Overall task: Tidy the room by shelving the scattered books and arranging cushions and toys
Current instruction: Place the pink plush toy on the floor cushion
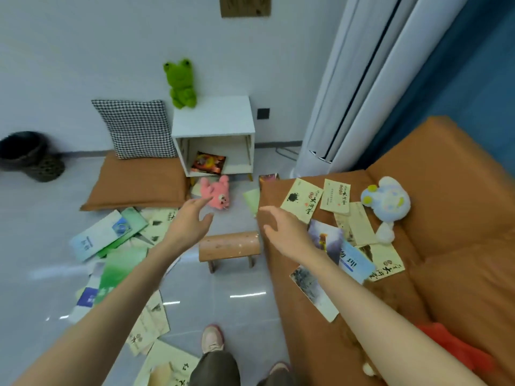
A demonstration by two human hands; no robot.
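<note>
Head view showed the left hand (192, 222) and right hand (284, 232) spread, empty and apart, hanging over a stool (230, 244). Books (108, 235) lay strewn across the floor (223, 296) and the sofa (459, 190). One lay inside the shelf (214, 118), with a pink toy (216, 192) just before it. Shelving seemed barely begun. Which book the hands were after was hard to tell. The next move called for stooping to grip one.
</note>
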